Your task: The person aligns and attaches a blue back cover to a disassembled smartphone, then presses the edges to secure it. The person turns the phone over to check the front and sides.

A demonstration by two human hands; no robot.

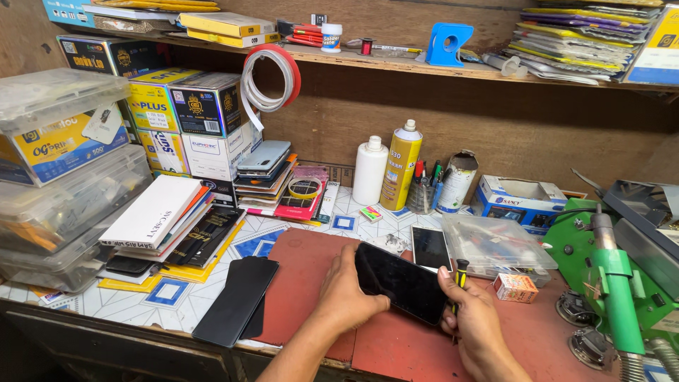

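A black smartphone (402, 283) is held tilted above the red work mat (297, 297). My left hand (343, 293) grips its left end from below and behind. At the phone's right end is my right hand (474, 322), and it also clasps a small screwdriver with a black and yellow handle (460, 272). A second phone with a dark screen (430, 249) lies flat on the mat just behind the held one.
Black screen panels (237, 301) lie at the mat's left. A clear plastic parts box (495, 244) and a small orange carton (515, 287) sit to the right. A green tool stand (615, 283) is at far right. Bottles (400, 166), stacked boxes (191, 120) and storage bins (56, 177) line the back and left.
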